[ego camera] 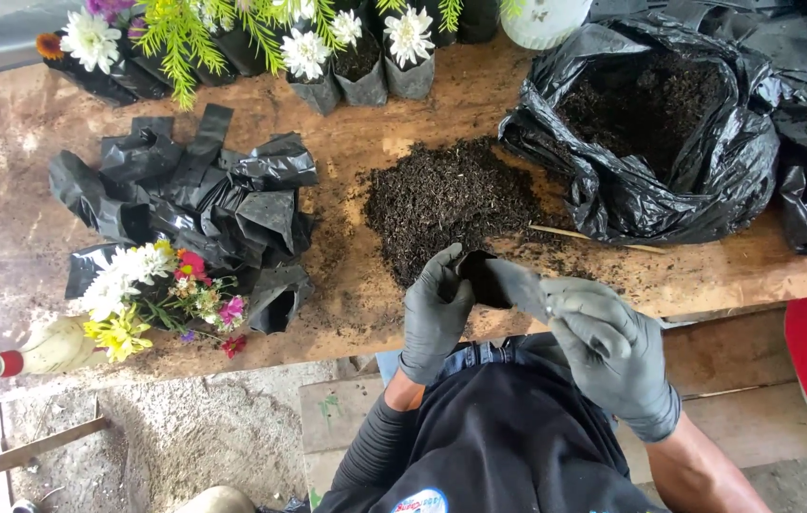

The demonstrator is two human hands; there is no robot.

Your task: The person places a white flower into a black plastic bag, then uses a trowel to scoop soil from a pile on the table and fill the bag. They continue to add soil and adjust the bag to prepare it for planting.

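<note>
Both my hands wear dark grey gloves and hold one small black plastic grow bag (487, 279) open at the near edge of the wooden table (4, 209). My left hand (434, 310) pinches the bag's left rim. My right hand (603, 342) grips its right flap. Just beyond the bag lies a loose pile of dark soil (446, 195) on the table.
A large black sack of soil (650, 133) stands open at the right. A heap of empty black grow bags (199, 199) lies at the left, with cut flowers (151, 294) beside it. Filled bags with white flowers (356, 57) line the far edge. A thin stick (593, 237) lies by the sack.
</note>
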